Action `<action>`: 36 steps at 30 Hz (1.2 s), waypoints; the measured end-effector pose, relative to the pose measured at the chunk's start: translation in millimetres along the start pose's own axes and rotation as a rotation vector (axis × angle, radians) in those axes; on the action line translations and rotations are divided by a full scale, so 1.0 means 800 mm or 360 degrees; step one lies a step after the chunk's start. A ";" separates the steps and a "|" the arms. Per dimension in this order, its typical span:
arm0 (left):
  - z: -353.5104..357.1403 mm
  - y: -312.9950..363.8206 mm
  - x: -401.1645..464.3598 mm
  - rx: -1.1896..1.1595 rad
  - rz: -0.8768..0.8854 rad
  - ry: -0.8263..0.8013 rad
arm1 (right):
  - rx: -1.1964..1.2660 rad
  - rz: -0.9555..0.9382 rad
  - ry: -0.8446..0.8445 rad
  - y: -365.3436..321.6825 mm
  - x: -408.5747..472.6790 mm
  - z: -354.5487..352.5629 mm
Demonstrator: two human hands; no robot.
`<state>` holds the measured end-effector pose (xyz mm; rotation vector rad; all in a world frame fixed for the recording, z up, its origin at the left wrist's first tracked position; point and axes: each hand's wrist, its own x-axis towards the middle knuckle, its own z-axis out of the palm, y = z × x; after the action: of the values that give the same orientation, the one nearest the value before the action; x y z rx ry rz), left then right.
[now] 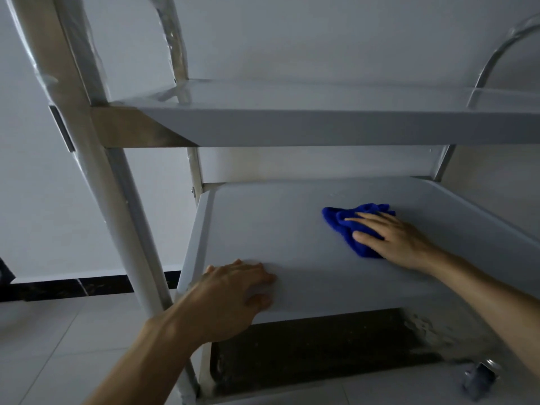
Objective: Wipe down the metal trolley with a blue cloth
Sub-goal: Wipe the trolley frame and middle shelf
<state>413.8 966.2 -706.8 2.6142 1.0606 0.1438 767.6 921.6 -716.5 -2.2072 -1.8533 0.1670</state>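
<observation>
The trolley [292,124] was viewed from the head camera, with an upper shelf [321,112] above and a middle shelf [263,229] below it. The blue cloth [347,226] was bunched on the middle shelf, toward its right side. The right hand [394,238] was laid flat and open on the cloth, fingers extended, pressing it against the shelf surface. The left hand [233,293] was curled over the near edge of the middle shelf, close to the left post [96,176], fingers on top and thumb at the rim, gripping the shelf. The two hands were well apart. A caster [482,375] was visible at lower right, above the tiled floor [58,346].
</observation>
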 end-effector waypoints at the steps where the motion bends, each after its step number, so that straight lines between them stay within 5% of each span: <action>1: 0.000 0.000 0.000 -0.0002 0.0010 0.0016 | 0.0004 0.0092 0.0032 0.003 0.011 0.001; 6: -0.002 -0.002 0.003 -0.0041 -0.0004 -0.0022 | 0.0053 0.0249 0.0048 -0.057 0.091 0.025; 15: -0.013 -0.016 -0.001 -0.0229 -0.0093 -0.0083 | 0.0391 -0.0729 -0.0505 -0.195 0.101 0.049; 20: -0.022 -0.027 0.005 -0.0201 -0.0098 -0.0200 | 0.0366 -0.1023 -0.0364 -0.228 0.121 0.063; 29: -0.015 -0.034 0.013 -0.0250 0.0022 -0.0048 | 0.0197 -0.0580 -0.0123 -0.300 0.262 0.098; 36: -0.011 -0.042 0.019 -0.0233 0.0136 -0.0138 | 0.0077 -0.0412 -0.0035 -0.272 0.313 0.096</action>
<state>400.9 1001.5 -709.6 2.5104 0.8760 0.1210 586.9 1210.1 -713.6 -1.9188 -2.1015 0.1849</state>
